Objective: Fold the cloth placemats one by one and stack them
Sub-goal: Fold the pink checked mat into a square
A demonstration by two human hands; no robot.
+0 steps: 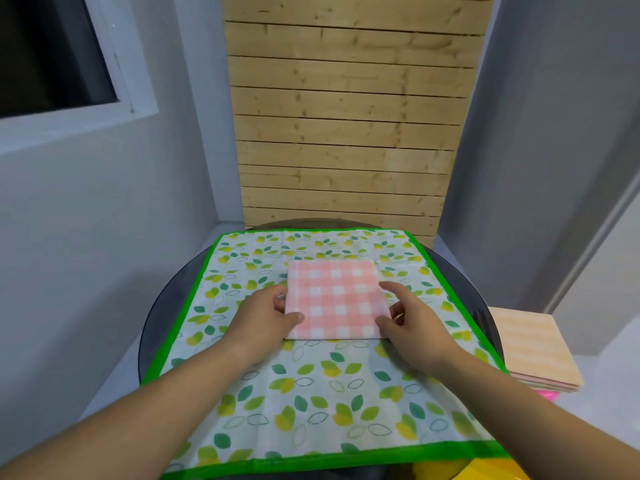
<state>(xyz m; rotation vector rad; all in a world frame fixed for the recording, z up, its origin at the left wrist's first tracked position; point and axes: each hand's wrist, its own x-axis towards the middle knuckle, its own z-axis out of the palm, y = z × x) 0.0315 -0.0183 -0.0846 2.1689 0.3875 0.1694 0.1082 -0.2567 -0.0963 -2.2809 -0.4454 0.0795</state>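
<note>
Head view: a folded pink-and-white checked placemat (334, 299) lies flat at the centre of the frame, on a leaf-print cloth (311, 393) with a green border. The cloth is spread over a round dark table (156, 317), whose rim shows at the left and right of the cloth.

Both hands hold the placemat by its near corners. The left hand (266, 315) grips the lower-left corner, thumb on top of the fabric and fingers curled against the left edge. The right hand (412, 327) takes the lower-right corner, thumb on top, forefinger lying along the right edge and the other fingers curled beside it; whether they reach under the fabric cannot be told. The placemat sits between the two hands, its far edge pointing toward the upper part of the frame, and both bare forearms run in from the bottom corners.

At the right edge of the frame, beyond the table's rim and well apart from the hands, a stack (533, 351) of folded peach-striped placemats rests on something bright pink (547, 394), only a sliver of which shows.

A pale wooden slat panel (346, 116) stands behind the table at top centre. A window (52, 57) fills the upper left.
</note>
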